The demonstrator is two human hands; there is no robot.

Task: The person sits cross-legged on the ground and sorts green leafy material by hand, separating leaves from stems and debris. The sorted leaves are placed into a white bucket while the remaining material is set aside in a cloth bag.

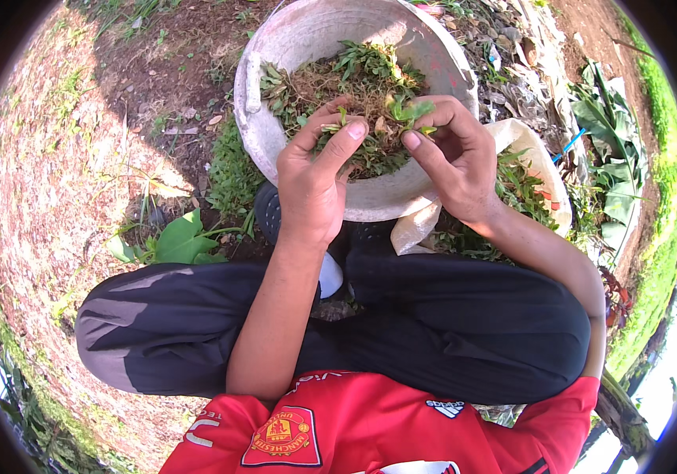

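A large whitish tub [291,41] stands before my feet, with pulled leafy plants and tangled brown roots [326,89] inside. Above its near side, my right hand [457,157] pinches a small green sprig [406,111] between thumb and fingers. Opposite it, my left hand [317,172] has its thumb against its fingers, with a small leafy shoot [342,115] showing between them. Some of the left fingers are hidden behind the thumb. The two hands are apart, and the roots below show in the gap.
An open pale woven sack [554,172] holding green plants [516,183] lies right of the tub. Low weeds [232,172] and a broad-leaved plant [181,242] grow at left. Banana leaves [616,172] and dry litter [545,77] lie farther right. My bent knees flank my arms.
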